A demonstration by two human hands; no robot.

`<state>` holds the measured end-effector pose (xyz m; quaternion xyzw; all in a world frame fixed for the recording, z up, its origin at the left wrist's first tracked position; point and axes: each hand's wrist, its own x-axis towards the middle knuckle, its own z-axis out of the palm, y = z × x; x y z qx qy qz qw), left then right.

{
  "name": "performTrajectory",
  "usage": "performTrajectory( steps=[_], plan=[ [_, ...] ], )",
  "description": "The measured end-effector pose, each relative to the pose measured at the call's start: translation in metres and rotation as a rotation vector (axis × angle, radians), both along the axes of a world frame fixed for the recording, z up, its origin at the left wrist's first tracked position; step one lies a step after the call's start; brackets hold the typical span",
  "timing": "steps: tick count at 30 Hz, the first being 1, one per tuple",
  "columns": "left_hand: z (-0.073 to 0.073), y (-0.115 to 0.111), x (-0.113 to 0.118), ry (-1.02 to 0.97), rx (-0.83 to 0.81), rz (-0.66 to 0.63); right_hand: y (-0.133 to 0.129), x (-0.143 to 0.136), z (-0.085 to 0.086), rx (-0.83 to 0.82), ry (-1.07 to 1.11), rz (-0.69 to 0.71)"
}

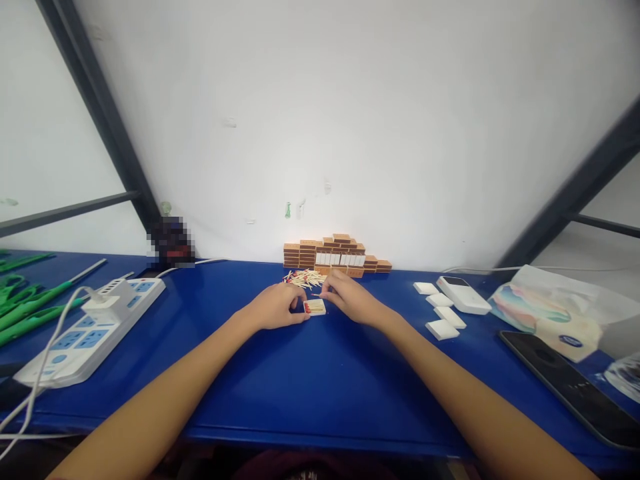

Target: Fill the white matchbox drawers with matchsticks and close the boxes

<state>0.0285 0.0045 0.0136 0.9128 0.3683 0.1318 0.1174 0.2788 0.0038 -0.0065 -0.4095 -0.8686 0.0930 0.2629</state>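
Observation:
A small white matchbox tray with red-tipped matches in it sits on the blue tabletop, in the middle of the view. My left hand grips the tray's left side between thumb and fingers. Just above its right edge, my right hand pinches a single match. Behind both hands lies a loose pile of matches, partly hidden by my fingers. Brown matchboxes are stacked in steps against the wall, with a row of white trays among them.
Several white trays lie to the right, beside a white device, a tissue pack and a phone. Leftward are a power strip with white cables and green-handled tools. Dark metal posts flank the table.

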Motion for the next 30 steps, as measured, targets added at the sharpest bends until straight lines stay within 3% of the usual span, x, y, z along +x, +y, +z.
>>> performTrajectory(
  steps=[5, 10, 15, 18, 23, 30],
  plan=[
    [0.001, -0.001, 0.000, 0.003, -0.001, -0.001, -0.012, -0.013, 0.001, -0.045, -0.062, 0.010],
    [0.002, 0.000, 0.000, 0.005, -0.019, 0.007, -0.008, -0.003, 0.002, -0.055, 0.015, -0.019],
    [0.001, -0.002, 0.002, -0.053, -0.042, -0.016, 0.013, 0.008, -0.004, 0.023, 0.072, -0.210],
    [-0.001, -0.004, 0.004, -0.081, -0.025, -0.012, 0.027, 0.009, -0.015, -0.016, 0.091, -0.302],
    [-0.006, -0.003, 0.007, -0.069, -0.035, 0.001, 0.035, 0.004, -0.028, -0.027, 0.014, -0.373],
    [-0.009, -0.001, 0.006, -0.077, -0.036, -0.002, 0.037, 0.001, -0.030, -0.017, -0.065, -0.425]
  ],
)
